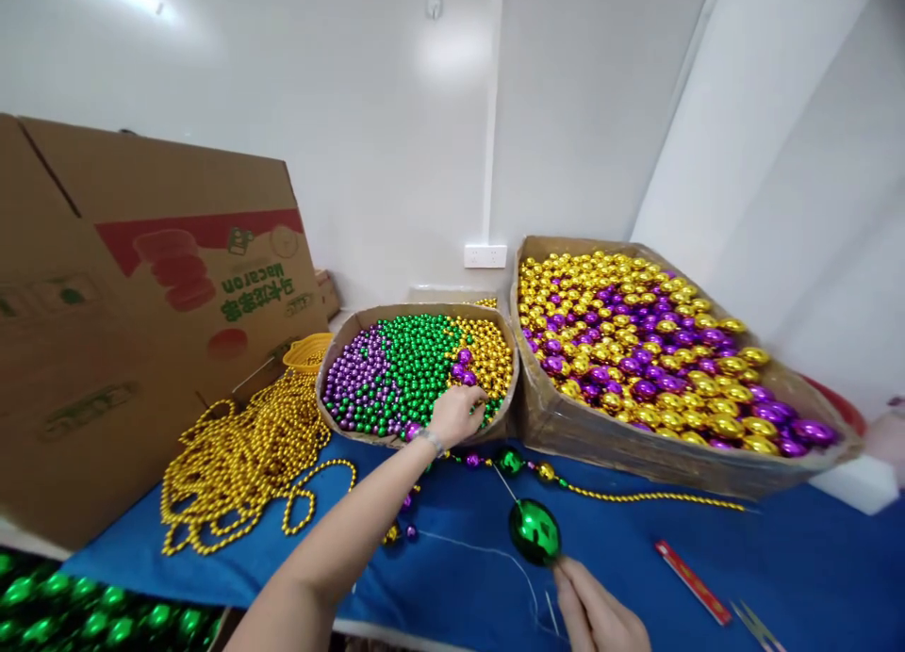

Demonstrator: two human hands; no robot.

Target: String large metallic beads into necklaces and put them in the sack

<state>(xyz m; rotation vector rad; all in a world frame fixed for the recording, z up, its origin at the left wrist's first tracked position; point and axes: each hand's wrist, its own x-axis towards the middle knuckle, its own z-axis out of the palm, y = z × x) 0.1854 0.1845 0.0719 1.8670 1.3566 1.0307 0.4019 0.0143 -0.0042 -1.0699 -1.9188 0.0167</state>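
Observation:
My left hand (458, 416) reaches over the near rim of a box of small beads (417, 360), its fingers pinched together at the gold beads (487, 350). Whatever is between those fingertips is hidden. Low in the view, my right hand (600, 614) grips a large shiny green bead (535, 531) by its lower end. A thin white string (503, 482) runs from that bead up to a strand of purple, green and gold beads (509, 461) lying on the blue cloth. More string loops across the cloth beside my right hand.
A larger box of gold and purple beads (636, 350) stands at right. Gold bead strands (247, 454) are heaped by a tall carton (170, 285) and a yellow basket (307, 352). A red narrow packet (693, 581) and thin needle-like pieces (756, 626) lie at front right.

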